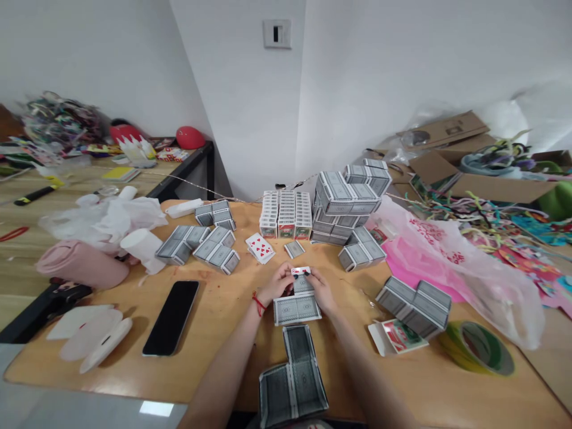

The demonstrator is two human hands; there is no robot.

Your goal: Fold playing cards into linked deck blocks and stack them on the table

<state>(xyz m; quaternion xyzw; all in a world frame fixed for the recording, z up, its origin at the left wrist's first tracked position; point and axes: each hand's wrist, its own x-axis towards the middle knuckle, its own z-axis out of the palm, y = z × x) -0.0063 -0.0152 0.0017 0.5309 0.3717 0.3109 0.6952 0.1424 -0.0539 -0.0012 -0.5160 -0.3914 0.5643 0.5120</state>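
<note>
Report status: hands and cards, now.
Fingers of left hand and right hand pinch one playing card, face up. Held at far edge of grey card-back panel. Beyond, fanned cards, clear of hands.

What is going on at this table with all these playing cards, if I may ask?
A person is working at the wooden table with both hands close together. The left hand and right hand pinch a small stack of cards, its top card face up with red pips. Face-down cards lie in a line running from the hands back toward the person. Boxed decks are piled behind, and a black phone lies to the left.
</note>
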